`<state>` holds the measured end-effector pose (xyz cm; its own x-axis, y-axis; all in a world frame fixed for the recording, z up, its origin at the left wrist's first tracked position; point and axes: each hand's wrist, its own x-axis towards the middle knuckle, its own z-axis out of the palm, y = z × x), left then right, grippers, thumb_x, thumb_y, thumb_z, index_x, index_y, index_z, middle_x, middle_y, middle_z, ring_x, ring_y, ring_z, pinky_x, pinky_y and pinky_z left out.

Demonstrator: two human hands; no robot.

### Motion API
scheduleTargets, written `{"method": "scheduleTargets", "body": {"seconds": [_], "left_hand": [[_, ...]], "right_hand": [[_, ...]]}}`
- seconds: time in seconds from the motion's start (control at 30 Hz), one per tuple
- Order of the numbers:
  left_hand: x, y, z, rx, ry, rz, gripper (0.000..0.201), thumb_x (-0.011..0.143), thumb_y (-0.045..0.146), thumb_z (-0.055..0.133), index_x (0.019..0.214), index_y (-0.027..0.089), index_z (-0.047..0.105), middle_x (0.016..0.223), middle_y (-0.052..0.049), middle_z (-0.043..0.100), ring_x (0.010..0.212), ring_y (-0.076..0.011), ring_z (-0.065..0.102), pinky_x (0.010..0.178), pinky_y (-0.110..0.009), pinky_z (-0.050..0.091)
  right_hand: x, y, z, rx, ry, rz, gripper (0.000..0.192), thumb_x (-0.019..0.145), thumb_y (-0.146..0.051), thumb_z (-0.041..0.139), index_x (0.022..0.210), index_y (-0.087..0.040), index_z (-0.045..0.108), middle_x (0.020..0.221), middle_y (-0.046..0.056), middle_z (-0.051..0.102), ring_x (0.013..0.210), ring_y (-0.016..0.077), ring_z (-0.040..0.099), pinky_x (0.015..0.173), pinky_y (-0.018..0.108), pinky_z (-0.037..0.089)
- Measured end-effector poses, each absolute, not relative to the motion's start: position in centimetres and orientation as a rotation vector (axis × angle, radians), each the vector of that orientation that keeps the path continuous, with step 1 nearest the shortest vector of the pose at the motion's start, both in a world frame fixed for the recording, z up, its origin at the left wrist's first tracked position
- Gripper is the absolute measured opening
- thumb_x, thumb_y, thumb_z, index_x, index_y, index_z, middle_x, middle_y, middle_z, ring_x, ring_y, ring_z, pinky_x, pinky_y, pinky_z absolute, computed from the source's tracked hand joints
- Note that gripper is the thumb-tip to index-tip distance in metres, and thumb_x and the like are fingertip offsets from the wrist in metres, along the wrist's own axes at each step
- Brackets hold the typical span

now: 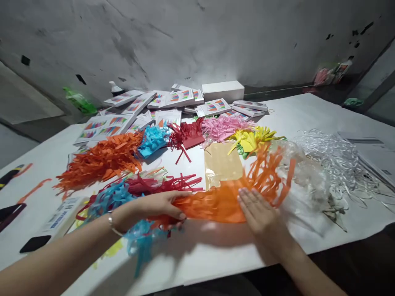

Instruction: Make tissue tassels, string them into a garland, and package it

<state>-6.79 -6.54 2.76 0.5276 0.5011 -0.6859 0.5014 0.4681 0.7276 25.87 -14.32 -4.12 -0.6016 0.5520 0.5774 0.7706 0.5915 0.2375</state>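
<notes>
A scuffed grey wall (191,45) stands behind the beige sheet (222,158); a smooth white table (308,111) lies beneath. Just before the sheet, crinkled orange paper (224,201) fans into fringe; right of the sheet, shiny strands (335,160) tangle. The left hand (165,203) clamps the paper — the right hand (263,220) lays fingers together on it, whether gripping I cannot tell.

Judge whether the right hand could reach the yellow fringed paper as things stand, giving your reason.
Probably yes: the yellow fringed paper lies just beyond the orange fringed paper under the right hand, mostly uncovered, though orange strips stand partly in the way.
</notes>
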Motion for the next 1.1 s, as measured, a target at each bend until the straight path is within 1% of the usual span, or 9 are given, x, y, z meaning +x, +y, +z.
{"method": "scheduleTargets", "body": {"seconds": [0.17, 0.3, 0.4, 0.5, 0.57, 0.67, 0.83, 0.97, 1.1], "left_hand": [[-11.7, -8.7, 2.3, 1.983, 1.445, 0.280, 0.046, 0.075, 0.041, 0.075, 0.117, 0.024, 0.067, 0.113, -0.011, 0.073, 0.100, -0.0344, 0.069, 0.081, -0.042, 0.057], [-8.0, -13.3, 0.4, 2.583, 1.178, 0.505, 0.038, 0.089, 0.033, 0.066, 0.126, 0.024, 0.062, 0.127, -0.014, 0.066, 0.121, -0.0347, 0.059, 0.105, -0.049, 0.046], [-4.1, -15.4, -2.1, 2.696, 0.881, 0.355, 0.037, 0.095, 0.029, 0.060, 0.128, 0.014, 0.058, 0.127, -0.016, 0.065, 0.119, -0.0310, 0.059, 0.102, -0.042, 0.049], [-2.7, -15.5, -3.9, 2.670, 0.878, 0.336, 0.031, 0.095, 0.030, 0.061, 0.120, 0.012, 0.061, 0.116, -0.015, 0.068, 0.108, -0.0275, 0.063, 0.096, -0.040, 0.052], [-3.0, -15.4, -4.4, 2.615, 0.889, 0.379, 0.030, 0.094, 0.031, 0.062, 0.118, 0.013, 0.062, 0.117, -0.015, 0.068, 0.109, -0.0269, 0.061, 0.097, -0.040, 0.051], [-3.8, -15.6, -4.5, 2.539, 0.893, 0.460, 0.031, 0.095, 0.032, 0.060, 0.119, 0.013, 0.062, 0.121, -0.016, 0.067, 0.112, -0.0273, 0.060, 0.099, -0.041, 0.051], [-4.0, -15.8, -4.9, 2.481, 0.901, 0.567, 0.025, 0.096, 0.022, 0.056, 0.119, 0.013, 0.062, 0.121, -0.016, 0.068, 0.115, -0.0261, 0.060, 0.101, -0.041, 0.051], [-4.0, -15.6, -5.5, 2.466, 0.894, 0.623, 0.019, 0.098, 0.017, 0.052, 0.113, 0.015, 0.065, 0.117, -0.013, 0.070, 0.115, -0.0246, 0.061, 0.100, -0.040, 0.051], [-4.1, -15.4, -5.5, 2.411, 0.894, 0.643, 0.018, 0.101, 0.016, 0.047, 0.105, 0.016, 0.065, 0.111, -0.012, 0.071, 0.110, -0.0229, 0.063, 0.097, -0.038, 0.053]], "right_hand": [[20.4, -16.8, -9.6, -1.163, -2.508, -0.287, 0.051, 0.079, -0.005, 0.052, 0.129, 0.000, 0.062, 0.135, 0.025, 0.062, 0.128, 0.0311, 0.058, 0.110, 0.046, 0.047], [18.5, -18.3, -10.9, -1.270, -2.389, -0.204, 0.055, 0.081, -0.002, 0.051, 0.135, -0.003, 0.057, 0.142, 0.024, 0.056, 0.135, 0.0317, 0.052, 0.107, 0.044, 0.049], [18.4, -18.5, -10.9, -1.221, -2.421, -0.082, 0.057, 0.092, -0.020, 0.056, 0.146, -0.007, 0.046, 0.151, 0.022, 0.046, 0.138, 0.0345, 0.048, 0.100, 0.045, 0.055], [19.9, -18.1, -10.7, -1.245, -2.384, 0.044, 0.079, 0.095, -0.047, 0.055, 0.157, -0.009, 0.026, 0.157, 0.023, 0.037, 0.139, 0.0384, 0.046, 0.094, 0.050, 0.058], [21.8, -17.8, -10.6, -1.368, -2.305, 0.057, 0.076, 0.098, -0.049, 0.048, 0.159, -0.013, 0.022, 0.157, 0.021, 0.037, 0.137, 0.0393, 0.048, 0.090, 0.052, 0.059], [24.8, -17.8, -10.1, -1.562, -2.116, -0.075, 0.060, 0.102, -0.039, 0.043, 0.157, -0.019, 0.032, 0.147, 0.019, 0.053, 0.125, 0.0404, 0.059, 0.083, 0.056, 0.060], [24.8, -19.3, -7.0, -1.556, -1.892, -0.238, 0.061, 0.093, -0.015, 0.061, 0.149, -0.031, 0.046, 0.129, 0.013, 0.066, 0.115, 0.0402, 0.064, 0.099, 0.060, 0.050], [21.0, -19.4, -5.7, -1.053, -2.340, -0.032, 0.046, 0.093, -0.016, 0.061, 0.138, -0.017, 0.056, 0.118, 0.013, 0.071, 0.110, 0.0318, 0.067, 0.096, 0.049, 0.054], [19.7, -18.5, -6.5, -1.017, -2.376, -0.046, 0.027, 0.093, -0.006, 0.052, 0.115, -0.013, 0.067, 0.105, 0.012, 0.074, 0.100, 0.0242, 0.068, 0.093, 0.043, 0.054]]}}
